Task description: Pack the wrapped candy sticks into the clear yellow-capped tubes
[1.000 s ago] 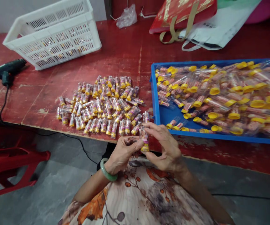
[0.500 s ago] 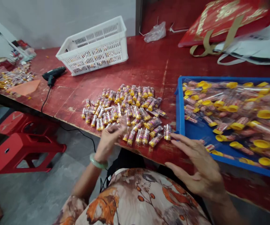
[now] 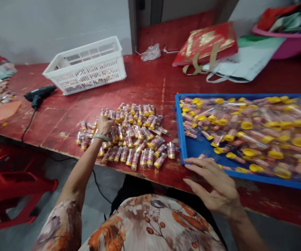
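Note:
Many small clear tubes with yellow ends and purple labels [image 3: 129, 131] lie in a flat pile on the red table [image 3: 150, 85]. My left hand [image 3: 104, 124], with a pale green bangle at the wrist, reaches onto the upper left of this pile. Its fingers are curled down among the tubes, and what they hold, if anything, is hidden. My right hand [image 3: 213, 184] hovers at the table's front edge, fingers apart and holding nothing. One tube [image 3: 171, 150] lies at the pile's right end, left of that hand. Beyond it is a blue tray [image 3: 181, 139] of longer yellow-capped tubes.
A white basket [image 3: 87, 68] stands at the back left, beside a dark heat gun [image 3: 39, 94] with its cord hanging down. Red gift bag [image 3: 208, 43], white bag [image 3: 247, 62] and pink basin [image 3: 291, 45] sit at the back right. Red stools [image 3: 11, 188] stand below left.
The view has shifted, showing more of the right side. My left hand has moved from the pile's front edge forward and left onto its upper left part. My right hand remains spread near the tray.

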`<action>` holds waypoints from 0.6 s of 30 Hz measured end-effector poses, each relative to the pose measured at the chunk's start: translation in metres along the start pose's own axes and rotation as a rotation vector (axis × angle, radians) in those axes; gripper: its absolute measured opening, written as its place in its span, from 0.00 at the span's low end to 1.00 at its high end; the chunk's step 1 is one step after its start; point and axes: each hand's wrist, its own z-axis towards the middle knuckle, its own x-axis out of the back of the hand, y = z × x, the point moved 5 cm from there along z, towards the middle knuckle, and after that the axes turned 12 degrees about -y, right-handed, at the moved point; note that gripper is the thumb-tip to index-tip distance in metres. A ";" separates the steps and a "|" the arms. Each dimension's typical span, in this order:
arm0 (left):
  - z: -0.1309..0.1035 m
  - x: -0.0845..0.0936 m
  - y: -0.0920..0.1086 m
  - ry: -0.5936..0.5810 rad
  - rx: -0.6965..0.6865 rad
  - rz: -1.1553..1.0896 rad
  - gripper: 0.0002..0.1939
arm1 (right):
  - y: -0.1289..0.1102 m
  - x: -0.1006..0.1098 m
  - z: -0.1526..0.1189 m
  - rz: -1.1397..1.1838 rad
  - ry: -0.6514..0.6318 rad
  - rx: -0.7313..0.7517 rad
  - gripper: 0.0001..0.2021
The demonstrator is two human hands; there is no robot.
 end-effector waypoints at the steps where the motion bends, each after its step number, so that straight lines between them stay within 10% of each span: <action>1: 0.005 -0.001 0.001 0.013 -0.003 0.009 0.14 | 0.001 0.001 0.000 -0.008 0.002 -0.003 0.14; 8: 0.019 0.002 0.006 0.126 -0.039 -0.067 0.19 | 0.058 0.032 0.016 -0.234 0.089 -0.129 0.03; 12: -0.020 0.013 0.014 0.209 -0.051 -0.337 0.17 | 0.124 0.008 0.049 -0.481 -0.432 -0.346 0.10; 18: -0.133 -0.045 0.050 -0.468 0.228 -1.533 0.08 | 0.151 -0.028 0.070 -0.597 -0.678 -0.511 0.15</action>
